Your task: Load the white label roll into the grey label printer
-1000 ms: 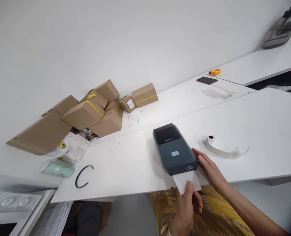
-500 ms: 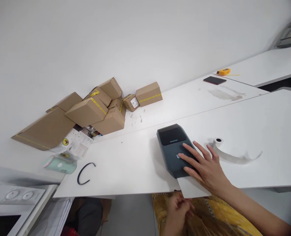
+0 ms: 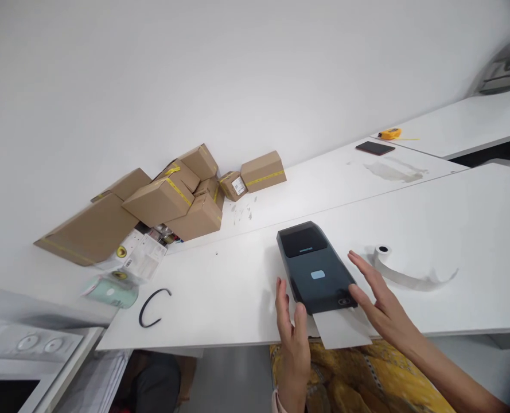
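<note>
A dark blue-grey printer (image 3: 310,267) lies on the white table with a black window at its far end and a pale blue patch on top. From its near end a white sheet of paper (image 3: 341,330) sticks out past the table edge. My left hand (image 3: 294,338) is raised at the printer's near left corner, fingers extended, holding nothing. Along the right side, my right hand (image 3: 379,301) is open, its thumb by the near right corner; whether it touches, I cannot tell. Right of this hand stands a small white paper roll (image 3: 382,251) with a loose curling strip.
Several cardboard boxes (image 3: 160,201) are piled at the back left against the wall. A black headband-like hoop (image 3: 141,310) and a mint-green pouch (image 3: 111,292) lie at the left. Far right are a dark phone-like slab (image 3: 375,148) and a yellow tape measure (image 3: 390,134).
My left hand has come up from my lap to the printer's left side. My right hand has lifted off the printer's top and moved to its right side, uncovering the blue patch.
</note>
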`<move>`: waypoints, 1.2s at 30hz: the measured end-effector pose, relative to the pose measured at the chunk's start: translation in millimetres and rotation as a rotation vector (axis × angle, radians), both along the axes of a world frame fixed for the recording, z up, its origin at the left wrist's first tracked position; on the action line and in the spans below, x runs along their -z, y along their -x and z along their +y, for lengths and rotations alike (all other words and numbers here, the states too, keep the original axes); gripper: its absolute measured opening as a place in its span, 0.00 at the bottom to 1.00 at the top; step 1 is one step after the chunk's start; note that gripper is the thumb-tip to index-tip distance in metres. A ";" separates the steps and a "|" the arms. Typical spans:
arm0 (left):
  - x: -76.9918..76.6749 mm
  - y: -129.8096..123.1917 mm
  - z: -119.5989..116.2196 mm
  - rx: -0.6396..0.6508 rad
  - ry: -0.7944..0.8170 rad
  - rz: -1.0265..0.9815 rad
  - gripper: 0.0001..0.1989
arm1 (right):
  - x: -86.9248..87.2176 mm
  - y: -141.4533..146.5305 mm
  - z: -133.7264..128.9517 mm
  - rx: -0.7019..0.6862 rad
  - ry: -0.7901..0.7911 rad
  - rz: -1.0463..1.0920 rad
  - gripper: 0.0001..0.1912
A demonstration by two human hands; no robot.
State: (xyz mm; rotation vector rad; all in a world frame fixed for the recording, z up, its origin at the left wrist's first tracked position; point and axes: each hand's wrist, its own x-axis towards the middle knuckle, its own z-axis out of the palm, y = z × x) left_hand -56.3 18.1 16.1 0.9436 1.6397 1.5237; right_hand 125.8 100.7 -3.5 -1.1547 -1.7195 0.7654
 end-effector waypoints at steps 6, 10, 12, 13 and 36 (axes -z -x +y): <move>3.0 -13.9 3.8 -0.018 0.091 -0.111 0.36 | 10.6 -4.4 -7.7 -0.047 0.144 0.071 0.28; 5.9 -18.2 -0.1 -0.017 0.102 -0.098 0.36 | 15.2 -2.4 -12.6 -0.072 0.144 0.077 0.31; 7.0 -17.7 -0.3 -0.028 0.094 -0.069 0.35 | 12.6 -2.7 -13.9 -0.081 0.159 0.076 0.30; 6.8 -16.8 0.4 -0.037 0.084 -0.051 0.35 | 10.0 -3.1 -13.7 -0.088 0.155 0.074 0.30; -3.7 37.0 127.1 -0.023 0.051 0.276 0.21 | -153.6 78.5 192.4 -0.049 -0.105 0.068 0.28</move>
